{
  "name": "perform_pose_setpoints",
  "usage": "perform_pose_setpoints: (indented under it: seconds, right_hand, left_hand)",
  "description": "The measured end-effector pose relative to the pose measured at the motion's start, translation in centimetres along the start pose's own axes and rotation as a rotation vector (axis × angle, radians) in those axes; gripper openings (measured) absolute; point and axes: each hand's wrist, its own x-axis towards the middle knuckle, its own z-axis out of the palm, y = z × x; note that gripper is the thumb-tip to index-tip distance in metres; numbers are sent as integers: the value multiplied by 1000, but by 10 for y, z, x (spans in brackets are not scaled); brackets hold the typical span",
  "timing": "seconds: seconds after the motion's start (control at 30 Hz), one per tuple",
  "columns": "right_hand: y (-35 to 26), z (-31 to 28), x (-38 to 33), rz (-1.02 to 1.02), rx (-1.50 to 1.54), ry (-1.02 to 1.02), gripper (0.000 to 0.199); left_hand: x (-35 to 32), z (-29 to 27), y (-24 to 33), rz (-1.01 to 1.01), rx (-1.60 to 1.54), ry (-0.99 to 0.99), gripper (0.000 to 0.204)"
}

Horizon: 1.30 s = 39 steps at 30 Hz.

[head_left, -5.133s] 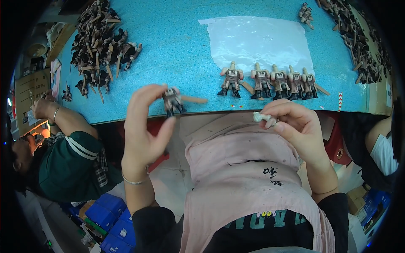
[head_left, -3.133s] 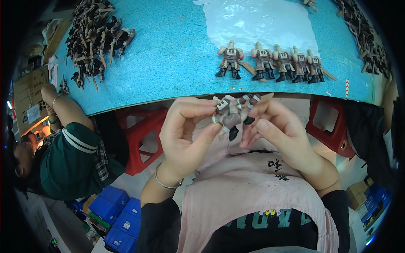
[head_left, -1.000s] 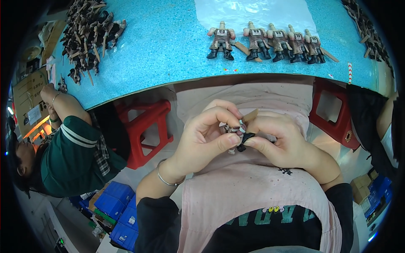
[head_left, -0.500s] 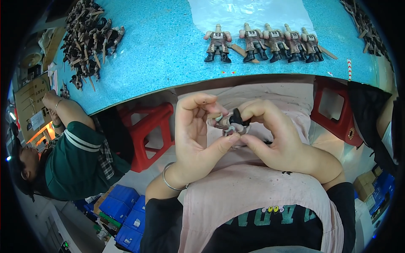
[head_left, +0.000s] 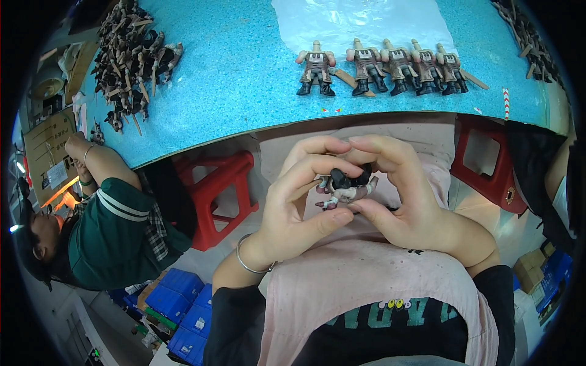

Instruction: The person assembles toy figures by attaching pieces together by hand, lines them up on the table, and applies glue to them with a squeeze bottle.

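Note:
Between my two hands, above my pink apron, is a small painted toy figure (head_left: 348, 190) with black boots and a brownish body. My left hand (head_left: 305, 201) closes on it from the left, thumb below and fingers curled over the top. From the other side my right hand (head_left: 409, 189) grips it with thumb and curled fingers. The fingers hide parts of the figure. Beyond my hands, a row of several similar figures (head_left: 398, 68) lies on the blue table (head_left: 226, 67), partly on a clear plastic sheet (head_left: 366, 21).
A heap of figures with wooden sticks (head_left: 125, 61) lies on the table's left; another pile (head_left: 531, 46) is at the far right. A co-worker in a green sleeve (head_left: 113, 222) sits at left. Red stools (head_left: 226, 201) stand under the table edge; blue bins (head_left: 174, 290) are at lower left.
The figure has turned in my hands, its boots now uppermost. My left fingers have curled over it and come near my right fingertips.

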Motion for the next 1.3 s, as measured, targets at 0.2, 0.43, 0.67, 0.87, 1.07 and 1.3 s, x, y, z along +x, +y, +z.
perform_pose_setpoints:
  seconds: [0.2,0.43,0.67,0.87,1.07,1.3]
  right_hand:
    - [-9,-9,13,-105,-135,-64,50]
    - [-9,-11,15,-57,-160,-18,37]
    - [-10,-10,17,-33,-151,-28,35]
    - [-24,-23,44,-56,-238,-77,43]
    - [-47,-75,103,-170,-649,4,28]
    - [-22,-165,225,-55,-1023,204,27]
  left_hand:
    - [2,2,-6,23,-136,3,42]
    - [10,1,-13,112,-108,-10,40]
    - [11,-1,-11,93,-155,2,38]
    - [20,-33,15,284,392,148,36]
    - [32,-102,23,324,1317,574,49]
    - [28,-133,17,421,1538,584,41]
